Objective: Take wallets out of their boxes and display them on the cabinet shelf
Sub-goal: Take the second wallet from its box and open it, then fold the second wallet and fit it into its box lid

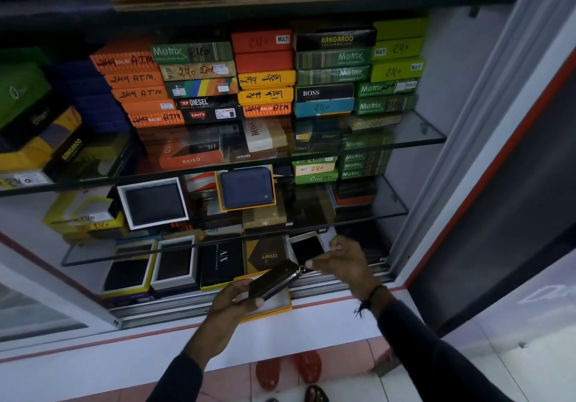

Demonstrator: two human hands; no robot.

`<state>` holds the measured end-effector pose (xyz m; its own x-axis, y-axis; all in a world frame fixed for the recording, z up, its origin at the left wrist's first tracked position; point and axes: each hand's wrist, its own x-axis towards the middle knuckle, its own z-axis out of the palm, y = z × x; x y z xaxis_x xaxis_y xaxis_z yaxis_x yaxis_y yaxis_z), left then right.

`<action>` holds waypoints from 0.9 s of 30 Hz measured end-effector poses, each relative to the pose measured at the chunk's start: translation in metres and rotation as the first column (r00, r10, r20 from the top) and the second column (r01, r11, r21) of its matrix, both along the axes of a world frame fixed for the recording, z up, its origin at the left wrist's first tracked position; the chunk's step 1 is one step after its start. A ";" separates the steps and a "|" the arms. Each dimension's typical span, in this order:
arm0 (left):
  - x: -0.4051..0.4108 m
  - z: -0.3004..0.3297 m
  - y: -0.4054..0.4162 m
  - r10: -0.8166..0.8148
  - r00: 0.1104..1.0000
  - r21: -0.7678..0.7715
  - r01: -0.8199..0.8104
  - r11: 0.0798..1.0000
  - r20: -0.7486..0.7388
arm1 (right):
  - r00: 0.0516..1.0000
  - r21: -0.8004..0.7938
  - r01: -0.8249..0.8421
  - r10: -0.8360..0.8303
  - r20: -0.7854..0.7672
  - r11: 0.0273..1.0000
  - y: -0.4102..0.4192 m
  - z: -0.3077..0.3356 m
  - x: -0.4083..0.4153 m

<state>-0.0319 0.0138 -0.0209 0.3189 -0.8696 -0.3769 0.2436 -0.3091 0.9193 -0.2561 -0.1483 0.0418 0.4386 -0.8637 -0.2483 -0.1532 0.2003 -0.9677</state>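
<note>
black zip wallet (274, 280), tilted

Glass shelves (414, 135) stacked with boxes (265, 79), possibly wallet boxes throughout.

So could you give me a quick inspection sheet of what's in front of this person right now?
Surface: glass shelves in a cabinet, crowded with boxes.
Job's things: black zip wallet held over a yellow box; blue wallet displayed in an open box on a middle shelf.
Clutter: stacked closed boxes on the upper shelf; open boxes on the lowest level.
Grippers: left hand holds the wallet and box; right hand fingers pinch the zip pull.
Cables: nothing seen.
Surroundings: sliding-door track, tiled floor, red sandals.
</note>
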 end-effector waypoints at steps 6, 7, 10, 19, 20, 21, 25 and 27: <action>-0.004 0.019 -0.006 -0.264 0.954 -0.082 0.254 0.964 -0.144 | 0.984 0.306 0.033 -0.085 0.158 0.951 -0.016 -0.023 0.002; -0.008 0.022 -0.008 -0.295 0.939 -0.102 0.280 0.954 -0.176 | 0.967 0.388 0.005 -0.102 0.232 0.922 -0.013 -0.036 0.004; -0.017 0.029 -0.014 -0.387 0.901 -0.160 0.360 0.919 -0.195 | 0.933 0.475 -0.156 -0.029 0.359 0.866 0.016 -0.051 0.015; 0.008 0.045 -0.011 -0.217 0.967 -0.034 0.224 0.974 0.135 | 0.984 0.462 -0.180 0.156 0.090 0.869 0.012 -0.053 0.014; 0.007 0.045 -0.012 -0.217 0.963 -0.029 0.224 0.974 0.159 | 0.983 0.396 -0.185 0.167 0.080 0.899 0.011 -0.050 0.015; 0.006 0.046 -0.014 -0.198 0.961 -0.040 0.209 0.977 0.192 | 0.987 0.315 -0.162 0.148 0.067 0.935 0.012 -0.046 0.017; -0.011 0.036 -0.014 0.113 0.582 -0.243 0.151 0.958 0.806 | 0.997 -0.201 -0.077 0.077 -0.007 0.977 0.017 -0.045 0.024; -0.019 0.027 -0.008 0.267 0.153 -0.305 0.362 0.881 0.952 | 0.956 -0.544 -0.163 -0.006 -0.295 0.823 0.022 -0.049 0.031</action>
